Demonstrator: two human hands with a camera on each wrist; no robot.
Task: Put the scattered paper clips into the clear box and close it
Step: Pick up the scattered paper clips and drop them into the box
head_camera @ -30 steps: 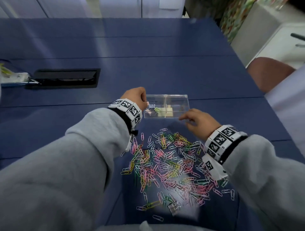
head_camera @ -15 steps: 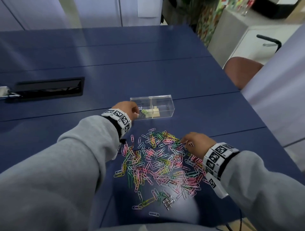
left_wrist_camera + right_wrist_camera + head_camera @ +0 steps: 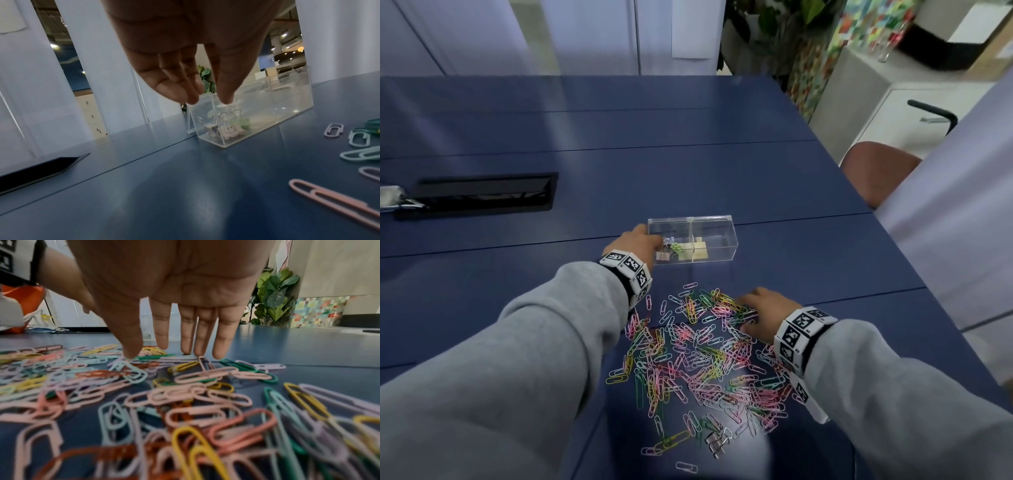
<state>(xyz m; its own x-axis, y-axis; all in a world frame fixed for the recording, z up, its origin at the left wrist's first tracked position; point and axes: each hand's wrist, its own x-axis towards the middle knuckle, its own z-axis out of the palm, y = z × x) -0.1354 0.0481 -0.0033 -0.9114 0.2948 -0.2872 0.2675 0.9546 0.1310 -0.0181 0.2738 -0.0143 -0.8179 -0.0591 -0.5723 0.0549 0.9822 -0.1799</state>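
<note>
From the head view, I have the clear box (image 3: 692, 241) lying on the blue bench (image 3: 791, 246) just beyond the far edge of the scattered paper clips (image 3: 698, 356), its long axis running left to right. My left hand (image 3: 637, 245) sits at the box's left end, touching it. My right hand (image 3: 763, 313) is down on the far right part of the clip pile, well nearer the clips than the left. So the carry I judge is coming runs from the right hand away and slightly left to the box.

From the left wrist, the left hand's fingertips (image 3: 180, 95) reach down onto the box's near top corner, fingers fairly straight and close together; it steadies rather than grips. The box (image 3: 267, 112) holds a few binder clips (image 3: 226, 126) in its near compartment; I cannot tell where its lid stands.

From the right wrist, my right hand (image 3: 180, 305) is spread, palm facing the camera, straight fingertips (image 3: 220, 352) touching down among the paper clips (image 3: 185, 394), thumb at a pale one. It pinches nothing yet.
</note>
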